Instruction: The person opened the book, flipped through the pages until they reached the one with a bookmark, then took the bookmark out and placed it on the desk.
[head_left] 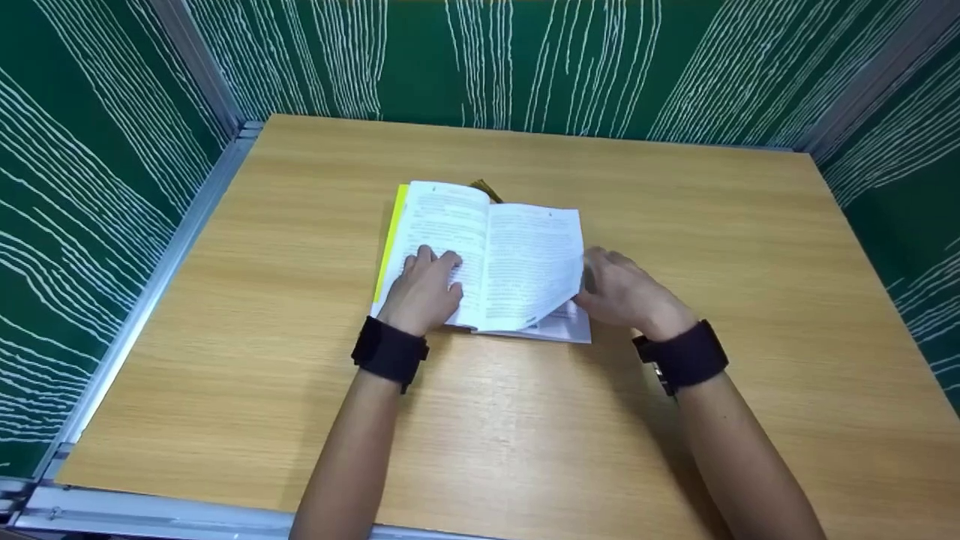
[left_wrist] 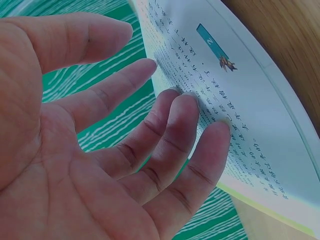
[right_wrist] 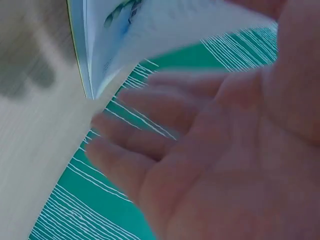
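- Green partition walls (head_left: 90,225) patterned with thin white wavy lines enclose a light wooden desk (head_left: 300,390) on three sides, with grey metal trim along the desk edges.
- An open white paperback book with a yellow cover edge (head_left: 517,255) lies flat near the middle of the desk, printed pages facing up.
- Left hand (head_left: 424,289) rests on the book's left page, fingers straight and relaxed, fingertips (left_wrist: 187,100) touching the print.
- Right hand (head_left: 619,289) sits at the book's right edge, lifting the curled lower corner of the right page (head_left: 559,296); its exact hold on the page is unclear.
- Both wrists wear black straps.
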